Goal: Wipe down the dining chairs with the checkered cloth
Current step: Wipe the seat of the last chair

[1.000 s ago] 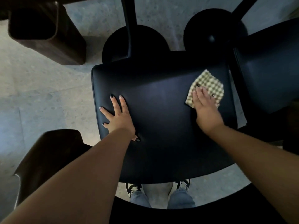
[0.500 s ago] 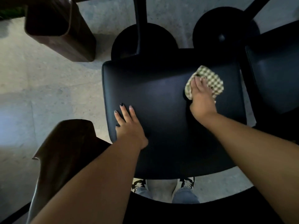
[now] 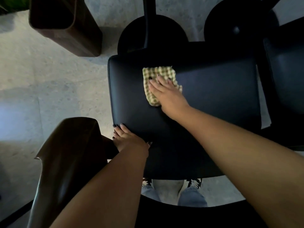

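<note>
A dark padded chair seat (image 3: 213, 96) fills the middle of the view. On its far left part lies the green-and-cream checkered cloth (image 3: 152, 74), crumpled flat. My right hand (image 3: 166, 92) presses down on the cloth with spread fingers and covers its near half. My left hand (image 3: 130, 139) rests at the seat's near left corner, fingers curled over the edge.
A second dark seat (image 3: 286, 71) stands close on the right. Two round black pedestal bases (image 3: 153, 33) sit on the pale stone floor beyond. One brown chair back (image 3: 65, 155) is at lower left, another (image 3: 65, 25) at upper left. My shoes (image 3: 195, 182) show below the seat.
My right hand has swept the cloth leftward across the seat, from the far right to the far left. My left hand has slid back to the seat's near left corner.
</note>
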Motion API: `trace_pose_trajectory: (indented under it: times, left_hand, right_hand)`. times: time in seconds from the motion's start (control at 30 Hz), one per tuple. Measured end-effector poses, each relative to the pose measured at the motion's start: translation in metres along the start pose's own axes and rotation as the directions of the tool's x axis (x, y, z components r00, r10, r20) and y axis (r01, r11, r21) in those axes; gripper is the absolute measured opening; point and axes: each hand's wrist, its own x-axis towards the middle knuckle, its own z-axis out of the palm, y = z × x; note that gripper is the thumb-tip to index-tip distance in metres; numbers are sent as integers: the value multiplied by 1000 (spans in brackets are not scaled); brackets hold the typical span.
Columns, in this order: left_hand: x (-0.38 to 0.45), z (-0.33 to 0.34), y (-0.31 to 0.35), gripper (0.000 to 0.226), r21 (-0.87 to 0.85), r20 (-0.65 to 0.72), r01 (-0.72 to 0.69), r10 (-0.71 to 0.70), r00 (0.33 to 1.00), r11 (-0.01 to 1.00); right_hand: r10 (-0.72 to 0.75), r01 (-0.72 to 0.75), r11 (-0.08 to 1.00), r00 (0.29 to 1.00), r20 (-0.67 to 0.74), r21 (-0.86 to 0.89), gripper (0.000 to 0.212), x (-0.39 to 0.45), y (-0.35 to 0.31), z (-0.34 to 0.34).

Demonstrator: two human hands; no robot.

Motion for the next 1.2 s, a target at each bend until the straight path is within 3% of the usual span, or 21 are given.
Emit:
trace_pose_trajectory:
  times: [0.07, 0.2, 0.27, 0.33, 0.4, 0.43, 0.47, 0.5, 0.53, 0.57, 0.63, 0.67, 0.77, 0.8, 0.83, 0.9, 0.97, 1.03, 1.1, 1.17, 1.2]
  left_hand:
    - [0, 0, 1, 138, -10, 28, 3, -3, 1000, 1000]
    - [3, -29, -5, 100, 56, 118, -24, 18, 993, 998]
    - [0, -60, -10, 73, 259, 218, -245, 190, 957, 934]
    - [-9, -105, -9, 52, 386, 328, -515, 408, 852, 765]
    - [-14, -154, -6, 54, 382, 320, -605, 513, 796, 699]
    - [-15, -178, -6, 63, 343, 285, -617, 548, 787, 708]
    - [-13, -197, -9, 72, 279, 246, -624, 574, 781, 730]
    - [-9, -213, -16, 78, 207, 220, -632, 593, 774, 747]
    - [-2, -221, -25, 80, 155, 207, -639, 608, 766, 753]
    - [5, -224, -37, 80, 110, 195, -649, 624, 757, 753]
    - [26, -210, -61, 79, -62, 143, -637, 639, 756, 768]
    - [39, -196, -70, 79, -203, 98, -601, 627, 773, 773]
    - [66, -156, -88, 80, -701, 60, -325, 507, 860, 635]
    - [71, -144, -90, 82, -805, 90, -216, 474, 876, 552]
    - [75, -132, -90, 84, -864, 114, -138, 456, 883, 484]
    - [74, -110, -84, 82, -931, 115, -57, 440, 891, 359]
    - [72, -91, -76, 70, -969, 69, -35, 400, 914, 247]
    - [71, -83, -74, 57, -970, 45, -44, 352, 935, 240]
    - [71, -81, -77, 48, -982, 55, -11, 344, 937, 187]
    - [71, -82, -82, 44, -993, 99, 67, 347, 933, 101]
    - [69, -83, -84, 45, -991, 122, 95, 353, 927, 91]
  right_hand:
    - [28, -28, 1000, 999, 23, -11, 64, 6, -24, 4]
    - [-230, 222, 973, 961, 155, 66, 53, -52, -46, 29]
    - [-312, 270, 948, 896, 315, 170, 52, -97, -44, 41]
    - [-423, 374, 906, 775, 469, 199, 54, -135, -41, 42]
    - [-511, 430, 859, 684, 520, 278, 50, -155, -30, 40]
    - [-548, 431, 836, 698, 461, 340, 44, -153, -23, 29]
    - [-476, 335, 840, 833, 281, 427, 35, -146, -16, 16]
    - [-269, 174, 856, 954, 132, 487, 28, -138, -8, 3]
    - [-41, 50, 887, 999, -31, 459, 26, -124, 5, -8]
    - [165, -66, 905, 966, -201, 421, 27, -106, 21, -22]
    - [460, -249, 853, 773, -437, 458, 41, -61, 52, -51]
    - [570, -341, 805, 671, -474, 484, 46, -40, 73, -63]
    - [832, -616, 554, 425, -356, 559, 48, 16, 104, -79]
    - [858, -695, 514, 413, -305, 502, 49, 30, 100, -69]
    - [840, -737, 542, 468, -274, 404, 52, 41, 89, -55]
    - [715, -660, 699, 636, -290, 276, 57, 55, 59, -26]
    - [545, -497, 838, 754, -365, 225, 58, 63, 28, -6]
    - [386, -324, 920, 849, -362, 222, 57, 65, -9, 7]
    - [98, -49, 986, 944, -316, 161, 50, 48, -55, 21]
    - [-232, 246, 968, 955, -185, 58, 41, 19, -82, 37]
    - [-375, 376, 927, 922, -95, -15, 39, 8, -81, 36]
